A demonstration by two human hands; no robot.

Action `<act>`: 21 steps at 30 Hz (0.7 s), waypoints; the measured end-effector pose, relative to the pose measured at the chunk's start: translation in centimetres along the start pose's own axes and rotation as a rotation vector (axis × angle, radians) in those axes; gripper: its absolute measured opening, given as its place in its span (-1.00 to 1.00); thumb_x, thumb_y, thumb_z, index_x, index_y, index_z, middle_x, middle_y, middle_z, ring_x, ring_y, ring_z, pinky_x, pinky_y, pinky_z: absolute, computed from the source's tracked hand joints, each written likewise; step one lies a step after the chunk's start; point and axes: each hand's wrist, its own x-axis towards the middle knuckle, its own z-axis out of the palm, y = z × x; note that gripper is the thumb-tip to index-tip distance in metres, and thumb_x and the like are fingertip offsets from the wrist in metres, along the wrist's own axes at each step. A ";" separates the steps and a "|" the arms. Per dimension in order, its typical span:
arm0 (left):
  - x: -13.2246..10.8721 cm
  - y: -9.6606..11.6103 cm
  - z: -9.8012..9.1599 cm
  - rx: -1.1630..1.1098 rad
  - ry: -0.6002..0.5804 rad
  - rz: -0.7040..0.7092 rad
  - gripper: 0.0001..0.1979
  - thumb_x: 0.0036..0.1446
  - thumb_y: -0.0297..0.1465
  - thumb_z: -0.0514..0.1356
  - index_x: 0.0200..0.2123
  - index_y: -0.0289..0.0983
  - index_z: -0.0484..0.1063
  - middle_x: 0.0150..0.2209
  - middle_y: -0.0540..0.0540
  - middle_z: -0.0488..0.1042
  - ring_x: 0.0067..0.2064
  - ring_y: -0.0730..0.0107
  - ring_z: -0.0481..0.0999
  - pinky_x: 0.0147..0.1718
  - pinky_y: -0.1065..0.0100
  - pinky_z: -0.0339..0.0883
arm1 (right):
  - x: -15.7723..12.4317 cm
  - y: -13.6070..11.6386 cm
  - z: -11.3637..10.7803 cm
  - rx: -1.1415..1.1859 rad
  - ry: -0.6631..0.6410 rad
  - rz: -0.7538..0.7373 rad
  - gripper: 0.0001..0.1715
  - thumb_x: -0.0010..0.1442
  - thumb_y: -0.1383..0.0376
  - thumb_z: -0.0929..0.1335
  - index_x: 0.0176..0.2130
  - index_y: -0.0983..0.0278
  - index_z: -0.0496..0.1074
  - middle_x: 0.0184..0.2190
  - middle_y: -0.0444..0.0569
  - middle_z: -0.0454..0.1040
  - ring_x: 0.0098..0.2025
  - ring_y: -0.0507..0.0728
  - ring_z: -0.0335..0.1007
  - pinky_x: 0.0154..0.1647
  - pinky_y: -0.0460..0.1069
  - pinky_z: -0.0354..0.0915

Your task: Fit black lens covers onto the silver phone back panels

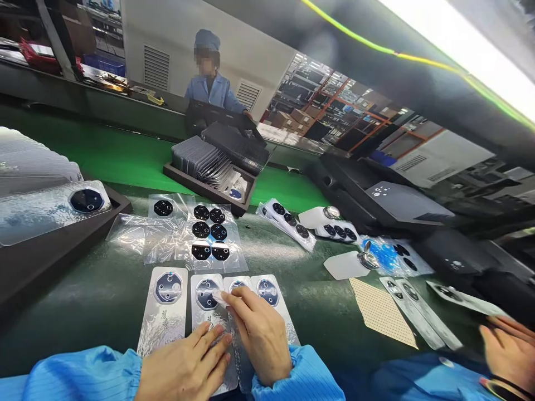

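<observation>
Several silver phone back covers (164, 312) lie side by side on the dark green bench in front of me. My left hand (188, 365) rests flat on the second cover (205, 303), fingers stretched out and holding it down. My right hand (259, 331) lies over the third cover (239, 289), its fingertips pinched on a small white piece (220, 298) at the round camera opening. Behind the covers lies a clear film sheet (211, 236) carrying several black camera-lens pieces.
A dark tray (58, 245) with stacked covers stands at the left. Another tray (209, 184) of upright covers is behind the film sheets. More lens strips (288, 223) and white bottles (320, 216) lie to the right. A co-worker's hand (507, 348) is at the far right; another person stands across the green conveyor.
</observation>
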 end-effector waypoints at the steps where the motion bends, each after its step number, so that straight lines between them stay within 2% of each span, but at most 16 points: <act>1: 0.0 0.0 0.0 0.002 0.008 -0.001 -0.47 0.35 -0.14 -0.02 0.11 -0.48 0.32 0.16 -0.33 0.37 0.17 -0.02 0.37 0.14 0.08 0.22 | 0.2 -0.2 0.2 0.005 0.002 -0.006 -0.69 0.37 0.42 0.18 -0.13 0.26 0.47 -0.32 -0.04 0.52 -0.36 0.06 0.41 -0.38 -0.07 0.21; 6: 0.0 0.0 0.0 -0.003 0.046 -0.007 -0.48 0.33 -0.15 0.02 0.10 -0.49 0.32 0.11 -0.34 0.42 0.15 0.00 0.39 0.13 0.09 0.20 | 1.1 -0.6 1.2 -0.003 0.031 -0.056 -0.66 0.39 0.42 0.15 -0.20 0.27 0.46 -0.33 -0.04 0.51 -0.38 0.07 0.35 -0.37 -0.04 0.16; 11: -0.1 0.0 0.1 -0.005 0.037 -0.014 -0.47 0.32 -0.12 0.03 0.09 -0.48 0.33 0.13 -0.34 0.40 0.14 0.02 0.40 0.13 0.10 0.20 | 1.3 -0.3 0.9 -0.025 0.038 -0.072 -0.67 0.38 0.43 0.15 -0.19 0.28 0.46 -0.32 -0.03 0.49 -0.35 0.08 0.33 -0.33 -0.03 0.15; 16: -0.1 0.1 0.1 -0.001 0.019 -0.006 -0.46 0.32 -0.12 0.02 0.10 -0.49 0.32 0.15 -0.35 0.38 0.16 -0.01 0.39 0.13 0.10 0.21 | 0.9 0.2 0.8 -0.059 0.030 -0.051 -0.72 0.35 0.45 0.20 -0.19 0.28 0.47 -0.38 -0.05 0.45 -0.41 0.07 0.26 -0.36 -0.04 0.11; 21: -0.1 0.1 0.1 -0.004 0.019 -0.007 -0.47 0.33 -0.14 0.00 0.10 -0.48 0.32 0.16 -0.35 0.37 0.16 -0.02 0.39 0.13 0.09 0.21 | 1.0 0.0 1.0 -0.061 0.038 -0.068 -0.68 0.37 0.46 0.16 -0.22 0.29 0.46 -0.44 -0.06 0.41 -0.44 0.07 0.23 -0.38 -0.04 0.07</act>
